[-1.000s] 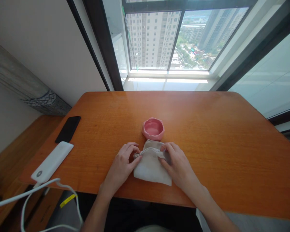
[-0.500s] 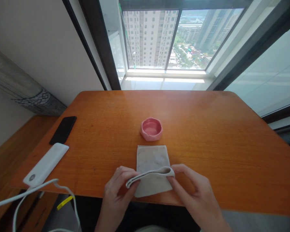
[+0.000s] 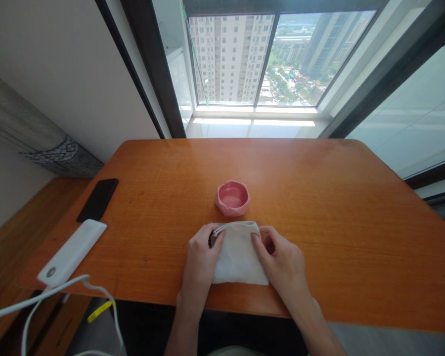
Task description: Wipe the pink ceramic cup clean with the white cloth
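Recording the setting from the largest feature down, we note a large window (image 3: 278,59) looking onto high-rise apartment blocks (image 3: 232,57), and below it an orange-toned wooden bench (image 3: 319,222) that occupies most of the view. Toward the bench's left side we find a black smartphone (image 3: 97,200) and a white power bank (image 3: 72,252), with a white cable (image 3: 33,299) trailing over the near edge. Near the middle stands a pink ceramic dish (image 3: 232,198), upright and holding nothing we can see. Directly nearer to us, just short of the dish and apparently not touching it, a beige cloth pouch (image 3: 239,259) lies flat on the bench, close to the near edge. We find it roughly square, with no clear long axis, slightly creased and somewhat wider at its near end. A pale drawstring cord (image 3: 233,224) runs side to side along its far hem. The pouch lies between the two grips. The left grip (image 3: 200,257) is the nearer to the cord, its curled fingers closed over the pouch's far left corner and apparently holding the hem. The right grip (image 3: 280,262) stands partly open at the right side, with fingertips on the cloth; we cannot tell whether it has firm hold.
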The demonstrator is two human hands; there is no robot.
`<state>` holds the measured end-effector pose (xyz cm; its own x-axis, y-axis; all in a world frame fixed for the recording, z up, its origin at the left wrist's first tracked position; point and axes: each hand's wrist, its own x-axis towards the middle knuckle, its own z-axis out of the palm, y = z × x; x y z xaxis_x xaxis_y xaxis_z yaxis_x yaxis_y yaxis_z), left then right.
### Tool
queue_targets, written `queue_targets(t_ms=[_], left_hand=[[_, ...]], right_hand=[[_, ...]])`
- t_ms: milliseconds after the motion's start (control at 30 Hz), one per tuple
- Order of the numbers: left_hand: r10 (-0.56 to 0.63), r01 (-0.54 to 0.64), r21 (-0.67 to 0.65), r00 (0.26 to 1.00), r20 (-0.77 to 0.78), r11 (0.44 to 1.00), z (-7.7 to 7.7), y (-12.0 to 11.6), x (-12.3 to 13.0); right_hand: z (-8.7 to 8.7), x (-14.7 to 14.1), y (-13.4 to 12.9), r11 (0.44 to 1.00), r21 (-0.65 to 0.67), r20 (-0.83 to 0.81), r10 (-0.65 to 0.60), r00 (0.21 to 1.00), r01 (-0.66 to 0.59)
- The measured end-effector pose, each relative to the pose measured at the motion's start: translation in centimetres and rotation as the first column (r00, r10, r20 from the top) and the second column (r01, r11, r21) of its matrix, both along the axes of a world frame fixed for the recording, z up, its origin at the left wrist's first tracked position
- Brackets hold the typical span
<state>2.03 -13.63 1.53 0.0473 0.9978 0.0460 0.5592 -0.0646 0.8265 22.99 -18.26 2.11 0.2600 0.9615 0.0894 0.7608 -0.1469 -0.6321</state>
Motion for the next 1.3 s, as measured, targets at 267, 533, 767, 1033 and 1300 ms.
queue_targets(t_ms=[267,533,767,1033,1300], left_hand=[[0.104,-0.03,0.317,0.969,-0.222,0.948,1.2,-1.6,0.7],[-0.111,0.361,0.285,0.77,-0.628,0.888,-0.9,-3.9,2.8],[-0.157,0.402,0.223,0.722,-0.674,0.888,-1.6,-3.2,1.7],[-0.141,0.38,0.254,0.757,-0.639,0.89,-1.2,-3.9,1.6],[-0.041,0.273,0.311,0.807,-0.589,0.91,1.6,5.9,-2.2]], right_hand=[[0.6,-0.3,-0.5,0.951,0.301,0.143,0.032,0.989,-0.074],[-1.3,-2.0,-1.0,0.867,0.135,0.461,0.374,0.805,-0.48],[-2.1,-2.1,-1.2,0.894,0.028,0.524,0.368,0.768,-0.447],[-2.1,-1.9,-1.4,0.902,0.087,0.433,0.348,0.831,-0.423],[0.1,4.1,5.2,0.942,-0.008,0.38,0.312,0.871,-0.334]])
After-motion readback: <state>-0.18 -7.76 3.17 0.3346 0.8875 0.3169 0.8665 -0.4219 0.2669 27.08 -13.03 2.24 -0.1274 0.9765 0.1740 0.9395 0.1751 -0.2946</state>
